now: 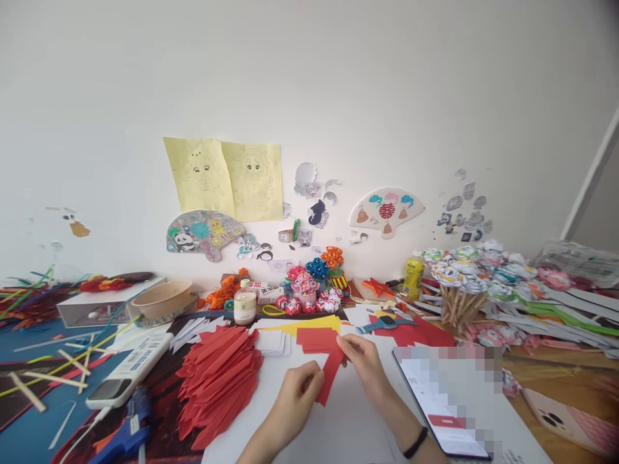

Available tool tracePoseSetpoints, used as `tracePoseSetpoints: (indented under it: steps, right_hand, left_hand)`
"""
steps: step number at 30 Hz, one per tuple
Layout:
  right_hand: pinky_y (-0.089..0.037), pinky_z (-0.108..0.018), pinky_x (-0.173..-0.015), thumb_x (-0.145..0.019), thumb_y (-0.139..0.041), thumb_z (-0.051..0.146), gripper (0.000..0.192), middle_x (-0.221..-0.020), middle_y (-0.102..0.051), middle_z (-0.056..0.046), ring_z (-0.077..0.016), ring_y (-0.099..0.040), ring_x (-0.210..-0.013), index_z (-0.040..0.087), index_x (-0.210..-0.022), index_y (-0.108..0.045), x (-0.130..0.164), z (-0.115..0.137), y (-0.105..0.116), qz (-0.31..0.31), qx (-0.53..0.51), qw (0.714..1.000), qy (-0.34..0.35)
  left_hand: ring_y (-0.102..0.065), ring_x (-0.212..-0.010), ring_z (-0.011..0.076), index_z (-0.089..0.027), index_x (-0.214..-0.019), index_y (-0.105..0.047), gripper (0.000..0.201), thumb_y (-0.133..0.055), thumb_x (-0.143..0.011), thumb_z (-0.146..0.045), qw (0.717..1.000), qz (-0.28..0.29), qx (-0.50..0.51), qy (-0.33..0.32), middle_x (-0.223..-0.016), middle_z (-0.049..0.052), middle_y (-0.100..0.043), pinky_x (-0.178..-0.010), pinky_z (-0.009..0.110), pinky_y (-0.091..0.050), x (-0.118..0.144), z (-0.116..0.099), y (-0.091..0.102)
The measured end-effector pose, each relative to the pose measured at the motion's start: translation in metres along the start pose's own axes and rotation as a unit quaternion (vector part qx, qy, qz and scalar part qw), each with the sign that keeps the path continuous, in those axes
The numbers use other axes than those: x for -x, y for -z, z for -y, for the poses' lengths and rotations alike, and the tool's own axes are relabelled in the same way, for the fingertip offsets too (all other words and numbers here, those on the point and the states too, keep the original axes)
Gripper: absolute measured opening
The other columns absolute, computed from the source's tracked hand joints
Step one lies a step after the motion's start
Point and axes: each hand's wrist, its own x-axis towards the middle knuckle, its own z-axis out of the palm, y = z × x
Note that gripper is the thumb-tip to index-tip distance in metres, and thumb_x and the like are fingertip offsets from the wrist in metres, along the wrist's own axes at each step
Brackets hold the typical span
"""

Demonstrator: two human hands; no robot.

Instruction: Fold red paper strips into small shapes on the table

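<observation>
A strip of red paper (pixel 331 374) slants between my two hands above the white work surface. My right hand (pixel 360 361) pinches its upper end, with a dark band on that wrist. At the strip's left edge, my left hand (pixel 302 388) has its fingers closed on the paper; the fingertips are partly hidden. Just behind lies a small stack of red paper pieces (pixel 309 339). White paper pieces (pixel 272 343) sit left of that stack. To the left spreads a large pile of folded red paper pieces (pixel 220 383).
A tablet with a lit screen (pixel 442 412) lies right of my hands. On the left are a blue glue gun (pixel 130 428) and a white power strip (pixel 133 374). A small bottle (pixel 244 303) stands behind the red pile, and paper flowers (pixel 464 277) stand back right.
</observation>
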Motion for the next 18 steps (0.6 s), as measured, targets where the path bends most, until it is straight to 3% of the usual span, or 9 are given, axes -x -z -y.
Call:
tracePoseSetpoints:
  steps: [4,10,15,18]
  right_hand:
    - [-0.036,-0.026,-0.055,-0.082,-0.060,0.048,0.035,-0.062,-0.052,0.000,-0.0131,-0.045,-0.057,0.015,-0.070,-0.059,0.001,-0.006,-0.004,0.047,-0.049,0.997,-0.041]
    - [-0.034,-0.025,-0.053,-0.077,-0.066,0.047,0.037,-0.056,-0.049,0.001,-0.0114,-0.042,-0.054,0.015,-0.061,-0.059,0.004,-0.005,-0.006,0.030,-0.061,0.996,-0.052]
    - [-0.041,-0.026,-0.061,-0.080,-0.063,0.049,0.034,-0.077,-0.060,-0.005,-0.0150,-0.051,-0.068,0.015,-0.080,-0.066,0.008,0.004,-0.011,0.131,-0.130,0.981,-0.061]
    - [-0.043,-0.027,-0.061,-0.077,-0.067,0.048,0.035,-0.077,-0.062,-0.006,-0.0157,-0.053,-0.067,0.014,-0.088,-0.068,0.006,-0.001,-0.009,0.150,-0.096,0.983,-0.046]
  left_hand:
    - [-0.035,-0.056,0.0119,-0.018,-0.059,-0.043,0.043,-0.037,-0.091,-0.047,1.000,-0.003,0.005,0.000,-0.057,-0.003,-0.041,-0.054,0.023,-0.028,0.002,-0.002,0.000]
    - [-0.035,-0.051,0.0104,-0.018,-0.057,-0.043,0.048,-0.040,-0.088,-0.054,0.998,-0.009,0.044,0.032,-0.053,-0.004,-0.042,-0.050,0.023,-0.026,-0.002,0.008,-0.002]
    - [-0.027,-0.040,0.0084,-0.017,-0.068,-0.051,0.051,-0.037,-0.085,-0.063,0.988,-0.004,0.130,0.086,-0.046,-0.008,-0.032,-0.041,0.021,-0.021,-0.004,0.014,-0.006]
    - [-0.034,-0.044,0.0097,-0.015,-0.073,-0.058,0.053,-0.035,-0.087,-0.060,0.992,0.002,0.107,0.068,-0.049,-0.005,-0.042,-0.043,0.021,-0.026,-0.003,0.012,-0.005]
